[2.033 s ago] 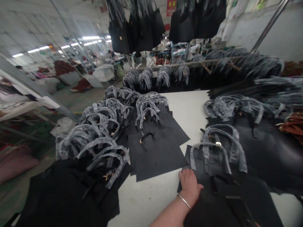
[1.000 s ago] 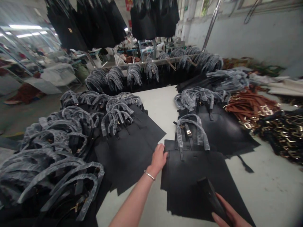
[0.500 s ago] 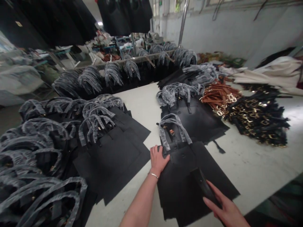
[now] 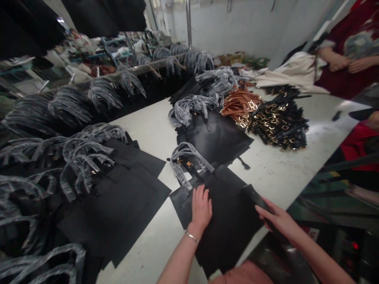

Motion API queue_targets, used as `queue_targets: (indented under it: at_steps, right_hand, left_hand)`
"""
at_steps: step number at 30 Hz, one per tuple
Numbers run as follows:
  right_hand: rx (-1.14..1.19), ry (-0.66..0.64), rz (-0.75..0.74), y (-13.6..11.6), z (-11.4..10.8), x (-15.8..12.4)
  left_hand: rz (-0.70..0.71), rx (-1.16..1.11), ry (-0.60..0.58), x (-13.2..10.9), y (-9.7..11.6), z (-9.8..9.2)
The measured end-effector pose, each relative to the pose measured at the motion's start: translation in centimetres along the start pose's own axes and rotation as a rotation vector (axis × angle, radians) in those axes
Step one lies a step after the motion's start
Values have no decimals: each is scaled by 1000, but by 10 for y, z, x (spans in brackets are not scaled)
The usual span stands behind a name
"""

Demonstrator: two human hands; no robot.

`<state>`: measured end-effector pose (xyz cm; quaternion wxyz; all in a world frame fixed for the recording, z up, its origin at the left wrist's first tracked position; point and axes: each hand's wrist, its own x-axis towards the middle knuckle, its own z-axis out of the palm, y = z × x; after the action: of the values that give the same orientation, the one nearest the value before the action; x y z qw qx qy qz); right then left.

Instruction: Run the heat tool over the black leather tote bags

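A flat black bag panel (image 4: 227, 213) lies at the near part of the table, with looped handles (image 4: 192, 152) wrapped in clear plastic at its far end. A short black strap with a gold-coloured clasp (image 4: 188, 163) sits between the handles. My left hand (image 4: 201, 207) rests on the panel just below the handles, its fingers stretched out and holding nothing. To the right, my right hand (image 4: 276, 219) grips a long dark tool (image 4: 257, 197) whose far end is over the panel's right side. What kind of tool it is, I cannot make out.
Stacked black bags (image 4: 118, 201) cover the left side of the white table (image 4: 148, 126). Behind lie another bag stack (image 4: 213, 134), brown straps (image 4: 241, 104) and black straps with gold buckles (image 4: 281, 122). A person's hands (image 4: 349, 63) show at the upper right.
The view has swung to the right, bringing people into sight. My left hand now lies further onto the panel, its fingers straighter. The tool in my right hand is now nearer the panel's right edge.
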<state>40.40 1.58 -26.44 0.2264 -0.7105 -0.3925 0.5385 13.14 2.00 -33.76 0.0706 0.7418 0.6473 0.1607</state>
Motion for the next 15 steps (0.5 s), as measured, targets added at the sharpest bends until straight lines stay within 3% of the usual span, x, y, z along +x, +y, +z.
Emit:
queue_targets:
  at_steps: [4,8,11,15]
  right_hand:
    - [87,29,43,11,-45,7]
    - [109,107,168,30,-84,-8]
    - [114,58,230,45,-96,-21]
    - [154,-33,271,57,-92,-21]
  left_hand:
    - [182,-26,-153,2,35,20]
    - [195,25,-190,-2,41,24]
    - [200,50,-194,-2,40,22]
    - [213,80,-203,0,42,23]
